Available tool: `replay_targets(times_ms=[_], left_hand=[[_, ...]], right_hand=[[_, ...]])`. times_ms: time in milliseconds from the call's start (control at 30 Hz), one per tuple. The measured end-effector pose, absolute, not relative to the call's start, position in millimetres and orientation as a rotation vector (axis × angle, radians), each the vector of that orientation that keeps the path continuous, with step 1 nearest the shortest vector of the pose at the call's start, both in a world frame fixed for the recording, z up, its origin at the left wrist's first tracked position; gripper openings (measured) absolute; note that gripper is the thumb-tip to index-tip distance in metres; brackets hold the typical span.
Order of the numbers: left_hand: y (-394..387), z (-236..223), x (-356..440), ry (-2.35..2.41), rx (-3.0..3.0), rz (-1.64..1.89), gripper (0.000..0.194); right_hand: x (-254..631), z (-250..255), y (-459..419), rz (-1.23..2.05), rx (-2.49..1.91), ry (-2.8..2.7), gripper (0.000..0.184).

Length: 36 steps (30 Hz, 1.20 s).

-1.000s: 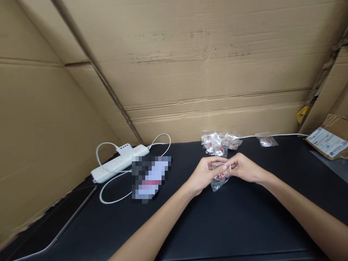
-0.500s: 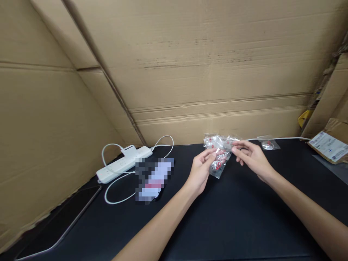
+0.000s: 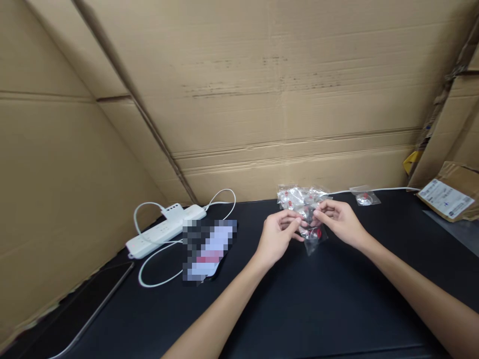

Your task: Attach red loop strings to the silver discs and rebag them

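Between my two hands is a small clear plastic bag [image 3: 314, 243] with a shiny round piece and something red inside. My left hand [image 3: 277, 235] pinches its left side between thumb and fingers. On the opposite side, my right hand [image 3: 340, 223] pinches the bag near its top edge. Right behind lies a cluster of similar clear bags [image 3: 297, 194] with red bits in them. Farther right, a single clear bag [image 3: 364, 198] holding a clear round piece with a red spot rests on the black tabletop [image 3: 299, 309].
A white power strip [image 3: 164, 230] with a looping white cable [image 3: 149, 285] lies at left, beside a partly blurred phone [image 3: 215, 254]. A dark tablet [image 3: 86, 304] is at lower left. At right sits a brown package [image 3: 447, 197] with a white label. Cardboard walls [image 3: 232, 119] enclose the table.
The bag in my hands has shifted slightly right and turned, its lower corner hanging between them. My right hand has come closer to my left. The camera view has moved a little.
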<state>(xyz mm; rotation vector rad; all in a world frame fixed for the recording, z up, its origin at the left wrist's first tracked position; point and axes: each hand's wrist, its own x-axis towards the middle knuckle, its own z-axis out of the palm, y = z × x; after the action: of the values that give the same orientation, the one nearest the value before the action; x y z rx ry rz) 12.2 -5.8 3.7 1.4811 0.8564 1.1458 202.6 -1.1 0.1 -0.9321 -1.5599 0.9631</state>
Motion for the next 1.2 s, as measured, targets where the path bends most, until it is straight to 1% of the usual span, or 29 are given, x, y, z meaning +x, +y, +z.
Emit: replay_targets(times_ms=[167, 267, 500, 700, 833, 900, 1200], left_hand=[[-2.7, 6.1, 8.2, 0.955, 1.525, 1.257, 0.020], [-0.8, 4.4, 7.0, 0.937, 1.575, 1.258, 0.019], [3.7, -2.7, 4.7, 0.900, 1.607, 1.202, 0.016], [3.8, 1.5, 3.6, 0.827, 1.598, 1.208, 0.016], [1.6, 4.5, 2.3, 0.761, 1.631, 1.196, 0.011], [0.7, 6.2, 1.4, 0.759, 1.644, 1.202, 0.011], [-1.0, 7.3, 1.7, 0.843, 1.708, 1.228, 0.017]], right_hand=[[202.9, 0.0, 0.2, 1.071, -0.920, -1.478, 0.031], [203.5, -0.9, 0.9, 1.124, -0.894, -1.442, 0.033], [206.5, -1.7, 3.4, 1.055, -0.873, -1.490, 0.028], [208.0, 0.1, 3.6, 0.978, -0.837, -1.502, 0.020], [207.5, 2.4, 1.4, 0.951, -0.845, -1.515, 0.015], [207.9, 4.0, 0.3, 0.940, -0.860, -1.504, 0.014], [207.1, 4.5, -1.3, 0.960, -0.864, -1.486, 0.017]])
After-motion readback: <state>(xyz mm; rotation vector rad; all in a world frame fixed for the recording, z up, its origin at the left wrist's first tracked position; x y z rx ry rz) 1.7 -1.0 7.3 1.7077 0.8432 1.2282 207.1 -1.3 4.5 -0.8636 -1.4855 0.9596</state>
